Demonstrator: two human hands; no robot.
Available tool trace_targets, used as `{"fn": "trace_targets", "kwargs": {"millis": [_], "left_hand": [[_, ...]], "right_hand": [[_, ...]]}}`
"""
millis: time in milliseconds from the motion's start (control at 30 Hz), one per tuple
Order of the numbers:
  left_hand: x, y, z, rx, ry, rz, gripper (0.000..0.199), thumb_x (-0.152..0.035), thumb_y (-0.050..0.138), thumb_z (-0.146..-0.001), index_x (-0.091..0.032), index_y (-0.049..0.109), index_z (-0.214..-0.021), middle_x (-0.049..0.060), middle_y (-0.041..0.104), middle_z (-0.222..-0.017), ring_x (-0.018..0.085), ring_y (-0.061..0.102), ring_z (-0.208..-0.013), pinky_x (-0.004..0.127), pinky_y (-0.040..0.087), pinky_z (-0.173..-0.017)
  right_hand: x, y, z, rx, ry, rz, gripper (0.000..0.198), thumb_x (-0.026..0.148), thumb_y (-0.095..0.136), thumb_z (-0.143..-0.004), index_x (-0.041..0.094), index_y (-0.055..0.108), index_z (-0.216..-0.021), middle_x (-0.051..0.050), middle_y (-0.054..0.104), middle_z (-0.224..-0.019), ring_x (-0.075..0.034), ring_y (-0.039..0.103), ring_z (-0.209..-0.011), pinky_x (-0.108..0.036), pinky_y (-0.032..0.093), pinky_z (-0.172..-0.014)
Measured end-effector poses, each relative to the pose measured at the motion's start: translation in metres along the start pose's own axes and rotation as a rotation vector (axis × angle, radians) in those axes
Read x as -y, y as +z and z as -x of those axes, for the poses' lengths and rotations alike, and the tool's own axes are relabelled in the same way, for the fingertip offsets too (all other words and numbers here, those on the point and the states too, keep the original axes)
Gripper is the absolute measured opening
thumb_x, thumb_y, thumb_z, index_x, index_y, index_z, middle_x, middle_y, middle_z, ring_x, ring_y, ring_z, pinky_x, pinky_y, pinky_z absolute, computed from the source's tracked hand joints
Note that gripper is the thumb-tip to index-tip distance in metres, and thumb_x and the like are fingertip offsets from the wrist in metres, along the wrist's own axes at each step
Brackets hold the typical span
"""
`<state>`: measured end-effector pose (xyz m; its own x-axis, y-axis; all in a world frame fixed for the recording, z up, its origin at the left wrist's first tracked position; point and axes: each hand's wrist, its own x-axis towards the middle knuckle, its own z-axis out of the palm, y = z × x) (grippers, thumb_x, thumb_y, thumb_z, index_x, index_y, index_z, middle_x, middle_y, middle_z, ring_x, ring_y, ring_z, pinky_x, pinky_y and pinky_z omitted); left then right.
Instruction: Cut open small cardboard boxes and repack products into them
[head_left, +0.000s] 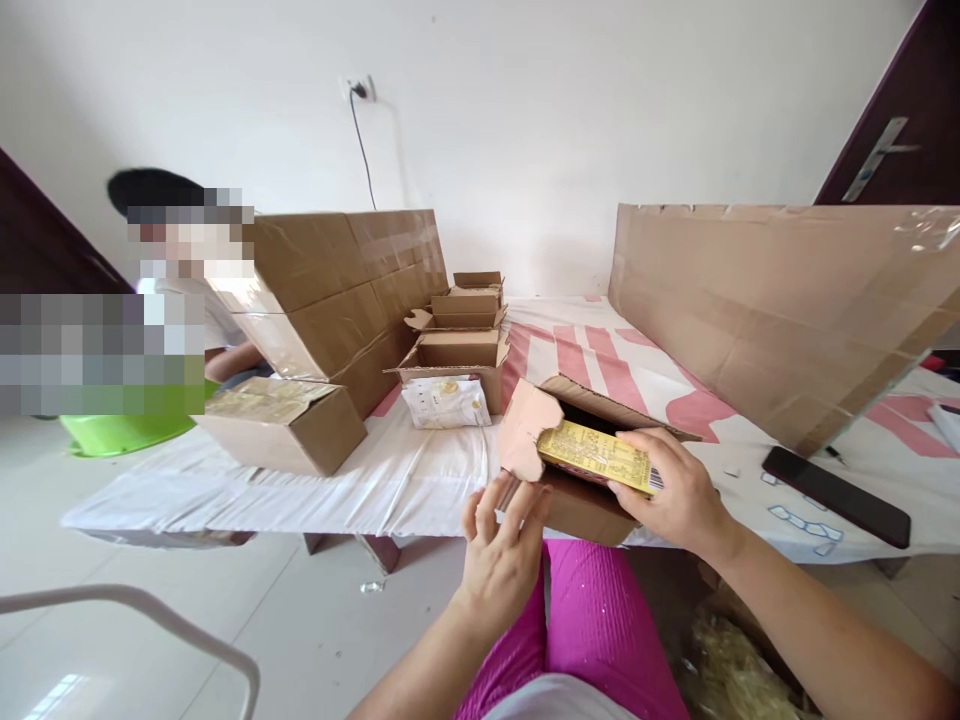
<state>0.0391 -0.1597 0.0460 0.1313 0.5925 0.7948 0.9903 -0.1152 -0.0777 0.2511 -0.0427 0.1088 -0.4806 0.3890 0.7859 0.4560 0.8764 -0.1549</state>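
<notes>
In front of me at the table's edge, an open cardboard box (585, 505) sits tilted with its flaps up. My right hand (675, 490) grips the barcode end of a flat yellow printed packet (596, 455), whose other end is partly inside the box opening. Curled fingers of my left hand (502, 555) press on the box's near left corner, below the pinkish-brown side flap (531, 425); their tips are partly hidden there. Left of the box, a white printed pouch (447, 402) leans against another open carton (457, 355).
More open cartons (466, 308) stand in a row behind. Taped boxes (360, 290) are stacked at left, with a single box (281, 425) before them. A large cardboard panel (772, 310) and a phone (836, 495) are at right. Another person sits far left by a green basin (127, 430).
</notes>
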Motion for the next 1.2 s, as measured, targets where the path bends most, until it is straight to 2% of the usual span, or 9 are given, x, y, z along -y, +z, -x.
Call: {"fn": "trace_targets", "kwargs": {"millis": [133, 233, 333, 500, 600, 733, 900, 1100, 1200], "left_hand": [[0.015, 0.008, -0.007, 0.087, -0.042, 0.068, 0.050, -0.020, 0.062, -0.084, -0.018, 0.050, -0.132, 0.017, 0.052, -0.134, 0.044, 0.021, -0.142, 0.061, 0.037, -0.102], [0.027, 0.015, -0.013, 0.122, -0.035, 0.139, 0.062, -0.028, 0.065, -0.084, -0.015, 0.039, -0.140, 0.019, 0.051, -0.134, 0.040, 0.035, -0.137, 0.057, 0.044, -0.101], [0.038, 0.018, -0.015, 0.156, -0.063, 0.121, 0.059, -0.029, 0.069, -0.081, -0.014, 0.045, -0.133, 0.018, 0.055, -0.128, 0.036, 0.048, -0.123, 0.052, 0.048, -0.098], [0.061, 0.009, -0.013, 0.189, -0.145, 0.090, 0.025, -0.030, 0.062, -0.086, -0.017, 0.060, -0.108, 0.012, 0.062, -0.109, 0.027, 0.058, -0.100, 0.042, 0.052, -0.086], [0.086, -0.007, -0.014, 0.178, -0.231, 0.098, 0.024, -0.034, 0.058, -0.089, -0.020, 0.060, -0.108, 0.009, 0.062, -0.107, 0.025, 0.057, -0.098, 0.041, 0.051, -0.086], [0.136, -0.030, -0.017, 0.210, -0.333, 0.034, 0.025, -0.038, 0.053, -0.091, -0.020, 0.062, -0.106, 0.009, 0.063, -0.106, 0.026, 0.054, -0.095, 0.043, 0.048, -0.088], [0.183, -0.036, -0.017, 0.210, -0.467, -0.071, 0.033, -0.037, 0.048, -0.091, -0.020, 0.060, -0.117, 0.010, 0.059, -0.123, 0.030, 0.053, -0.108, 0.047, 0.042, -0.097], [0.150, -0.021, -0.010, -0.056, -0.570, -0.142, 0.039, -0.033, 0.046, -0.093, -0.023, 0.055, -0.130, 0.010, 0.044, -0.145, 0.034, 0.035, -0.134, 0.055, 0.028, -0.111], [0.135, -0.017, -0.008, -0.037, -0.628, -0.122, 0.038, -0.037, 0.047, -0.093, -0.022, 0.060, -0.125, 0.013, 0.043, -0.143, 0.035, 0.037, -0.132, 0.056, 0.032, -0.109]], "right_hand": [[0.000, 0.001, 0.001, 0.006, 0.015, -0.039, 0.044, 0.022, 0.064, -0.078, 0.021, 0.051, -0.121, -0.010, 0.062, -0.108, -0.026, 0.063, -0.098, -0.042, 0.057, -0.083], [0.002, 0.002, 0.002, 0.021, -0.007, -0.045, 0.045, 0.022, 0.065, -0.078, 0.021, 0.052, -0.120, -0.011, 0.063, -0.106, -0.026, 0.063, -0.097, -0.043, 0.057, -0.083], [0.005, 0.001, 0.006, -0.012, 0.020, -0.108, 0.044, 0.023, 0.068, -0.076, 0.022, 0.056, -0.118, -0.010, 0.065, -0.107, -0.027, 0.064, -0.098, -0.043, 0.056, -0.086], [-0.002, -0.015, 0.014, -0.132, 0.507, -0.716, 0.042, 0.038, 0.070, -0.077, 0.024, 0.058, -0.115, -0.011, 0.069, -0.107, -0.027, 0.070, -0.090, -0.037, 0.061, -0.070], [-0.013, -0.025, 0.016, -0.306, 0.721, -1.013, 0.043, 0.045, 0.071, -0.075, 0.026, 0.059, -0.112, -0.012, 0.070, -0.106, -0.029, 0.071, -0.087, -0.040, 0.061, -0.066], [-0.027, -0.022, 0.027, -0.391, 0.808, -0.957, 0.040, 0.040, 0.077, -0.070, 0.026, 0.064, -0.105, -0.009, 0.070, -0.106, -0.028, 0.070, -0.091, -0.040, 0.062, -0.070], [-0.034, 0.010, 0.055, -0.156, 0.715, -0.647, 0.048, 0.038, 0.077, -0.072, 0.023, 0.062, -0.115, -0.008, 0.069, -0.110, -0.026, 0.068, -0.095, -0.039, 0.062, -0.075], [-0.037, 0.069, 0.081, -0.181, 0.604, -0.562, 0.067, 0.038, 0.078, -0.071, 0.022, 0.049, -0.129, -0.012, 0.061, -0.121, -0.023, 0.066, -0.104, -0.036, 0.059, -0.084], [-0.037, 0.091, 0.093, -0.200, 0.666, -0.671, 0.072, 0.038, 0.076, -0.074, 0.021, 0.040, -0.133, -0.013, 0.061, -0.121, -0.023, 0.067, -0.100, -0.037, 0.061, -0.079]]}}
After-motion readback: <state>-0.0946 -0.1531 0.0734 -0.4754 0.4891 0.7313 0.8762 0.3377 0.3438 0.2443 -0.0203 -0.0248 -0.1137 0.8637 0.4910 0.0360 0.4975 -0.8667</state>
